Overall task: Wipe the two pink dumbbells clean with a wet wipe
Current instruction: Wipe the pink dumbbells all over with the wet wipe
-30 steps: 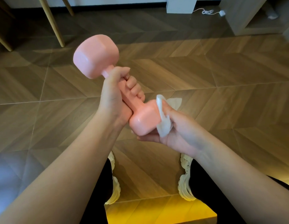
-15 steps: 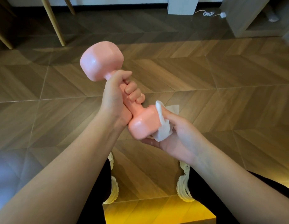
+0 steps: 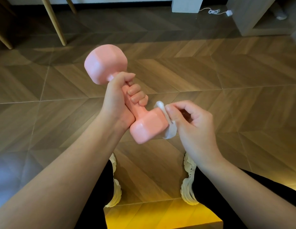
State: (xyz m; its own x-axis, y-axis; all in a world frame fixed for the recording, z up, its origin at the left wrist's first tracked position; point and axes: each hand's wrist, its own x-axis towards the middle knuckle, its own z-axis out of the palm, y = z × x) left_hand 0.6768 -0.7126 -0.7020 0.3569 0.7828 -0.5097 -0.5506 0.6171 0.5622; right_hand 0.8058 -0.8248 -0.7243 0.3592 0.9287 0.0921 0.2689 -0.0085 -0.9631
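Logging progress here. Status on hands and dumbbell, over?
Left hand grips dumbbell handle. Right hand pinches wet wipe against near head. Nothing blocking; second dumbbell out of view.

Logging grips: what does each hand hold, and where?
Left hand grips the pink dumbbell by its handle; right hand pinches the wet wipe against its lower head.

Dumbbell held tilted above the floor. Upper head: bare on all visible sides, open approach from the far side and the left. Handle: blocked, left hand wrapped round it. Lower head: right face covered by wet wipe and right hand (fingers pinching the wipe against it); near face exposed. Wide strip of bare floor beyond the hands. Far edge obstacles: wooden legs at left, white block and cable centre, cabinet right. Below: two shoes, a floor gap between them.
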